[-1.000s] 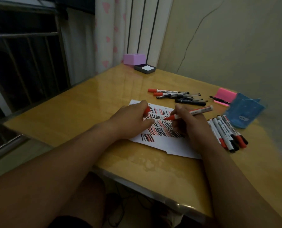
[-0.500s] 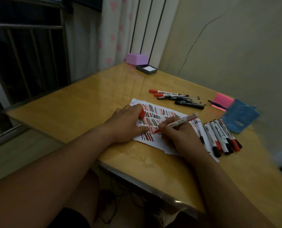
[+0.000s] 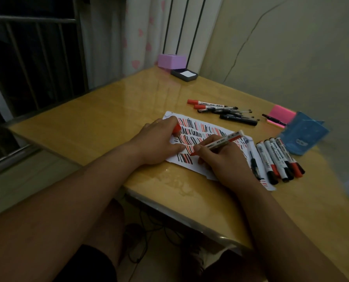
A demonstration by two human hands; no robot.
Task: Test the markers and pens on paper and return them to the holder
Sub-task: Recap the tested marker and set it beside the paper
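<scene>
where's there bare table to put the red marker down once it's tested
Widest free patch: bare table left of the paper, up to the purple box. Also the near edge below the right hand. Crowded: the marker row and pen pile.

One paper [image 3: 200, 137] — two hands [image 3: 159, 142], one marker [image 3: 218, 142] held, five markers [image 3: 277, 159] right — one holder [image 3: 305, 135].

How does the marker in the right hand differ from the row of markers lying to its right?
The red marker in the right hand is uncapped, its tip touching the paper; the row of markers is capped. It is gripped and tilted; they lie flat, side by side. It is red; their caps mix red and black. All share white labelled barrels. The left hand holds a red cap.
</scene>
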